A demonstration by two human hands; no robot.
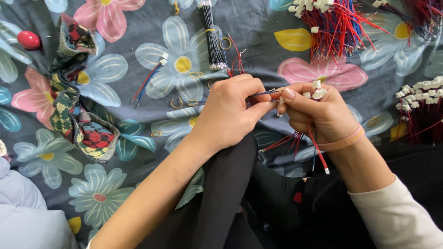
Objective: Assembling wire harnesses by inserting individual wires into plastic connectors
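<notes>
Thin blue wire point(264, 93) at centre of floral cloth point(138, 60), pinched in your left hand point(230, 113), tip meeting small white plastic connectors point(316, 91). Your right hand point(318, 113) clamps connectors, red leads dangling below. Black wire bundle point(211, 39) near cloth's top edge; red-blue bunch point(337, 27) top right; knitted checkered fabric point(74, 92) left.
</notes>
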